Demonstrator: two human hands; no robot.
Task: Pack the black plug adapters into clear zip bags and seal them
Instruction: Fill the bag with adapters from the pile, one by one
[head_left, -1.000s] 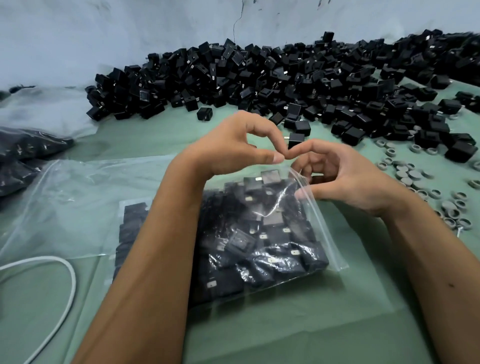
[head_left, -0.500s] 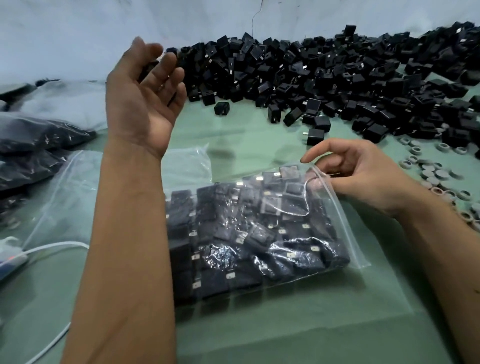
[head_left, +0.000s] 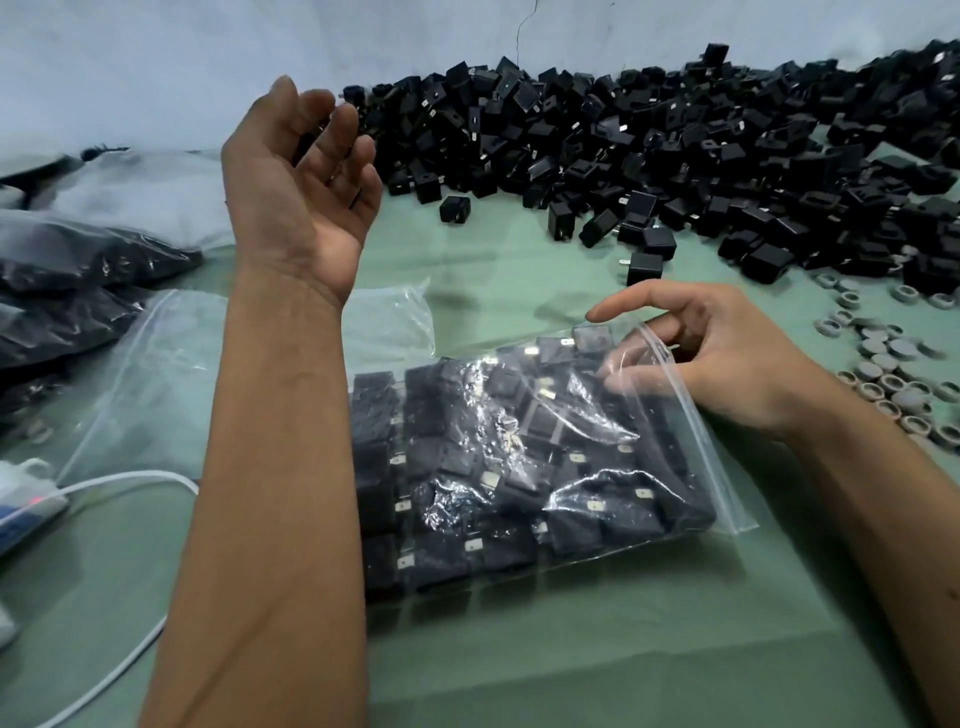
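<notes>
A clear zip bag (head_left: 519, 467) packed with black plug adapters lies flat on the green cloth in front of me. My right hand (head_left: 727, 353) is at its top right corner: the thumb shows through the plastic under the zip edge, the middle fingers curl over it and the index finger sticks out to the left. My left hand (head_left: 301, 192) is raised above the table, palm up, fingers relaxed and holding nothing; its forearm covers the bag's left side. A big heap of loose black adapters (head_left: 675, 145) runs along the back wall.
An empty clear zip bag (head_left: 145, 389) lies to the left under my forearm. Filled bags (head_left: 67, 270) are stacked at the far left. Several grey rings and caps (head_left: 883, 374) are scattered at the right. A white cable (head_left: 130, 480) and a power strip (head_left: 26, 509) sit at the lower left.
My left hand has let go of the bag's zip edge and lifted up and left, turning palm up. My right hand stays at the bag's top right corner.
</notes>
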